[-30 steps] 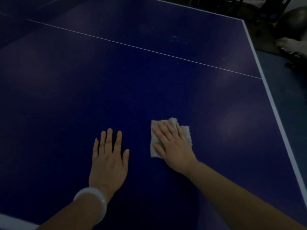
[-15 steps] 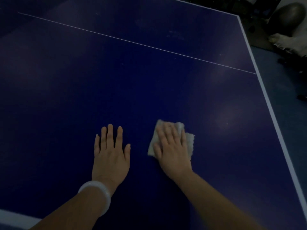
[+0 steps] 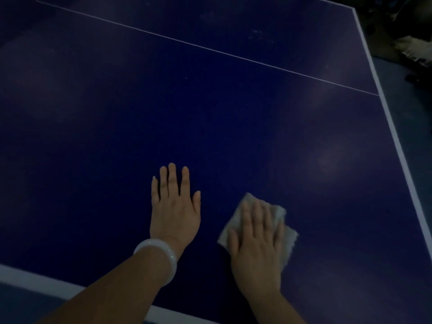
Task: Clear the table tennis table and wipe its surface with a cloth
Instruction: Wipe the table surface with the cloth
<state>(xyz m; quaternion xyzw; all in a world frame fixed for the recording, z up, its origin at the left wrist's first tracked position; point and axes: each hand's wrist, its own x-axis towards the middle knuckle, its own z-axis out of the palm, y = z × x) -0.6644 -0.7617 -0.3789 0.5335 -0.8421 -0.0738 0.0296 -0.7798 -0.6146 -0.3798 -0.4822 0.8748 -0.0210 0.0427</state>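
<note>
The dark blue table tennis table (image 3: 210, 113) fills the view in dim light, with a thin white centre line running across it. A pale folded cloth (image 3: 288, 239) lies flat on the table near the front edge. My right hand (image 3: 257, 242) presses down on the cloth with straight fingers and covers most of it. My left hand (image 3: 174, 206) rests flat on the bare table just left of the cloth, fingers straight, a white bangle on its wrist.
The table's white edge band runs along the right side (image 3: 397, 146) and the near side (image 3: 35, 280). Beyond the far right corner, dark clutter and a pale bundle (image 3: 411, 50) lie on the floor.
My right hand has slid the cloth back toward the near edge of the table. My left hand has stayed flat in the same spot.
</note>
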